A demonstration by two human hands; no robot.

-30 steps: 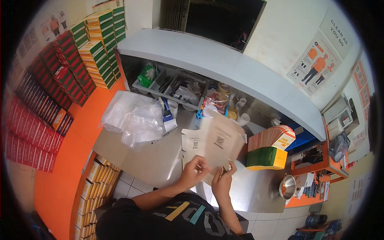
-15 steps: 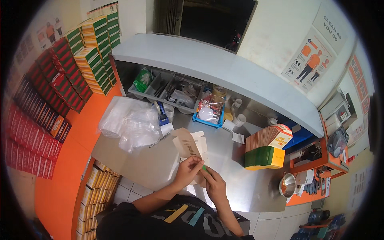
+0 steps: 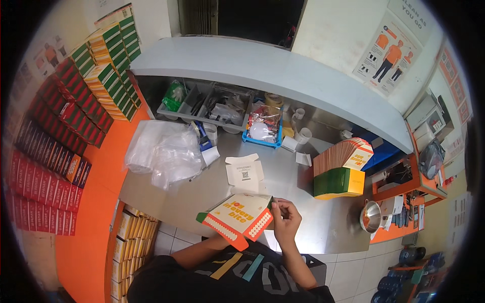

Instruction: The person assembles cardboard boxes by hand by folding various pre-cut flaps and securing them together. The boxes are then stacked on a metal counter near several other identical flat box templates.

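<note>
My right hand is closed, its thumb and fingers pinching the right edge of a partly folded carton. The carton is cream with yellow lettering, red-orange flaps with scalloped white patches, and some green at its edges. It is tilted above the counter's near edge, in front of my body. My left forearm reaches up beneath it; the carton hides the left hand's fingers. Just beyond, a flat cream carton blank with a printed square code lies on the metal counter.
Clear plastic bags lie on the left, next to a blue tape dispenser. Under the shelf are grey bins and a blue basket. Packed carton blanks stand at right, near a metal bowl. Stacked boxes line the left.
The carton has turned and opened out, so its printed cream face and red flaps show. My right hand has moved right to its edge; my left hand has gone beneath it.
</note>
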